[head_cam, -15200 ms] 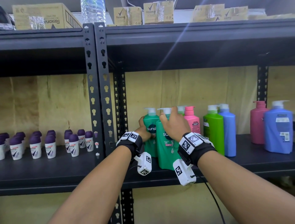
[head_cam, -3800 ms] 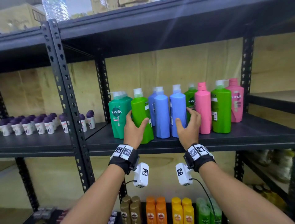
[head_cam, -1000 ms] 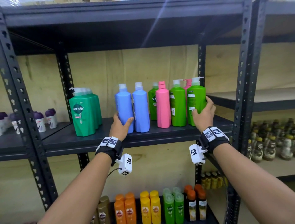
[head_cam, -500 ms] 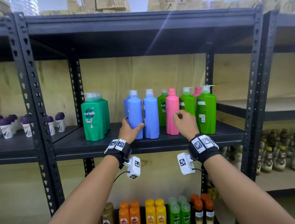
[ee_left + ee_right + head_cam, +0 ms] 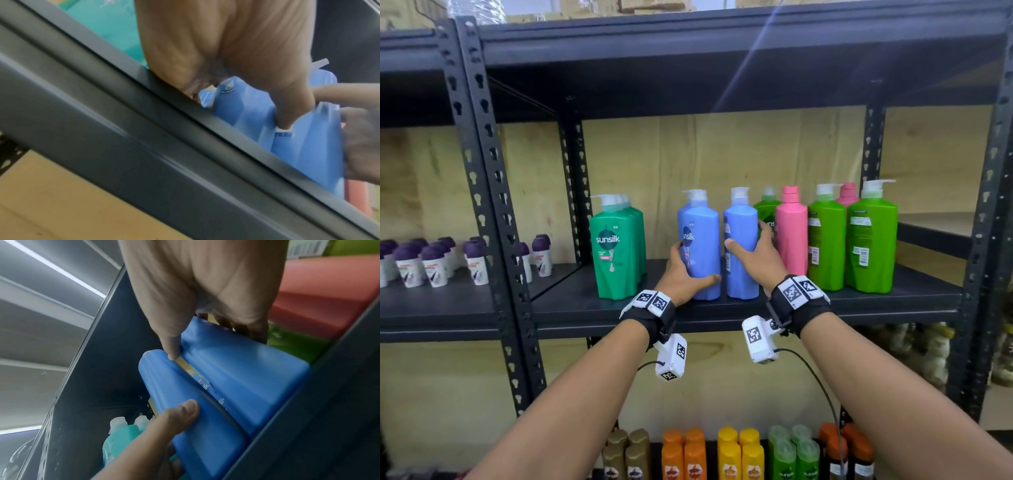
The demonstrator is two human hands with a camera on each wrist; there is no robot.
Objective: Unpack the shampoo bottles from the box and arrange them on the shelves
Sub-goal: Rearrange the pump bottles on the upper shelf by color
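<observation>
Two tall blue plastic pump bottles stand upright, pumps up, side by side on the dark metal shelf [image 5: 893, 301]. The left hand [image 5: 681, 274] grips the left blue bottle [image 5: 700, 246]; the right hand [image 5: 755, 260] wraps around the right blue bottle [image 5: 739, 240].

Head view: bright, even light on the plywood back wall [image 5: 722, 154]; underside of the upper shelf [image 5: 688, 78] in deep shadow. A pale lens-flare streak [image 5: 753, 58] slants down from the top edge. Wide-angle bend shows in the shelf uprights [image 5: 482, 171] near the frame edges. Centre sharp; lower right corner soft. Both wrist views smeared with motion blur. Left wrist view: shelf edge [image 5: 144, 138] streaked. Right wrist view: ceiling light strips [image 5: 51, 267] glare white.
</observation>
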